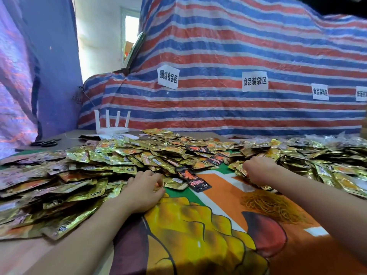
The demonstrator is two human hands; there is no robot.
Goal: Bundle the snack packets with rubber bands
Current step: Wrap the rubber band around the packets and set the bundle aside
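Across the middle of the frame, a deep heap of gold snack packets [123,155] spreads over the table from the left edge to the right, with a few black packets [195,178] mixed in near the centre. The left hand [143,189] lies at the near edge of the heap, just left of centre, its fingers bent down onto the gold packets there. From here I cannot tell whether it actually has hold of one. The right hand [260,171], right of centre, has its fingers curled down around a small clutch of packets. Just below it, a loose tangle of yellow rubber bands [272,205] sits on the orange printed cloth [218,195]. Behind the heap, at left, stand a white router [111,124] and dark scissors [45,142]. A striped tarp [238,46] with paper labels [255,81] fills the upper frame.
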